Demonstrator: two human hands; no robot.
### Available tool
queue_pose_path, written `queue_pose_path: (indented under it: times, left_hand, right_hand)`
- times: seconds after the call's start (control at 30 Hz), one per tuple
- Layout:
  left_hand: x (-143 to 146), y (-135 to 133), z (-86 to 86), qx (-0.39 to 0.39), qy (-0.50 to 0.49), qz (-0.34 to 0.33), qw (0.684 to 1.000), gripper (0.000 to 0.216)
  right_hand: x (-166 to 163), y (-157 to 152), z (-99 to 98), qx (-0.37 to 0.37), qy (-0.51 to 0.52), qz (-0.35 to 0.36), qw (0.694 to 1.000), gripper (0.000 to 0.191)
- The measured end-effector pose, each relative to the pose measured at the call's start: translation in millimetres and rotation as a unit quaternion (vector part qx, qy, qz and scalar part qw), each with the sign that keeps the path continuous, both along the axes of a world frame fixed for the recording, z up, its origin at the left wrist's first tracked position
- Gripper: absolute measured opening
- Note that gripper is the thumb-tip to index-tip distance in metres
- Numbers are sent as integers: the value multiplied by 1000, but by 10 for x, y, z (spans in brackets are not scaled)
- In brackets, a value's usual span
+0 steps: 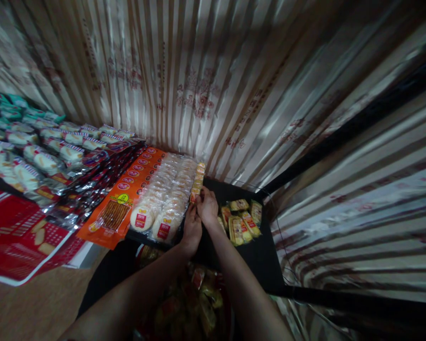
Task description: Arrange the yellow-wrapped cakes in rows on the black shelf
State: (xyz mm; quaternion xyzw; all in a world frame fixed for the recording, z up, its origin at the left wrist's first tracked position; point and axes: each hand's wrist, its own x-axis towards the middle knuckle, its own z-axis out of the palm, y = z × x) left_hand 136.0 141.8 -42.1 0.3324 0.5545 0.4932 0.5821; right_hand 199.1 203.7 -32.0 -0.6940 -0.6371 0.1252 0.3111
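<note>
My left hand (192, 228) and my right hand (208, 206) meet at the front end of a narrow row of small yellow-wrapped snack packets (198, 179). Fingers of both hands are closed round the nearest packet, which they partly hide. On the left, touching the row, stand two rows of round white crackers (164, 228) in clear wrappers. To the right of my right hand, a loose pile of the same yellow packets (239, 228) lies on the black shelf (259, 258). Below my forearms, more packets (208, 312) sit in a dim container.
Left of the crackers lies an orange bag of stick snacks (115, 213), then many white and red snack packs (44, 158) and green packs (7, 106). A red box (17, 237) juts out at front left. Pleated curtain (199, 90) and black frame bars (341, 132) bound the shelf.
</note>
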Motion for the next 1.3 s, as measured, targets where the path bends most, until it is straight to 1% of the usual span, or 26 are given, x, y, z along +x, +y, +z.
queue_pose_path:
  times: [0.1,0.2,0.3,0.4,0.47,0.57,0.67,0.73,0.83,0.97,1.17,1.3]
  left_hand:
    - [-5,-2,-24,35,55,-10,998,40]
    - [-21,-49,-27,58,87,-15,994,38]
    - [-23,-148,-28,53,112,-21,992,33]
    - [17,-271,-35,22,122,-37,992,31]
    - [67,-350,-37,0,111,-50,993,32]
    - [153,-445,-22,-18,84,-55,995,33]
    - [218,-512,25,-24,53,-56,997,33]
    - [235,-548,68,-27,35,-56,997,32]
    - [211,-599,129,-35,32,-57,997,31]
    - [91,-693,181,-60,45,-44,996,29]
    - [-93,-881,180,-67,63,-13,996,19]
    - [-123,-969,186,-70,56,-14,996,19]
  right_hand:
    - [0,-31,-10,20,15,-2,1000,40]
    - [42,-163,27,57,40,-1,998,38]
    - [153,-415,85,89,33,5,995,35]
    - [291,-747,113,110,-9,0,994,34]
    - [361,-970,114,96,-54,-10,994,34]
    - [395,-1240,128,21,-130,-15,991,33]
    - [362,-1388,179,-52,-179,-19,982,36]
    - [331,-1427,218,-73,-195,-21,978,37]
    - [298,-1444,256,-74,-199,-10,977,36]
    - [260,-1483,268,-69,-171,12,983,36]
    - [122,-1654,261,-61,-183,31,981,34]
    - [62,-1742,237,-70,-189,14,979,34]
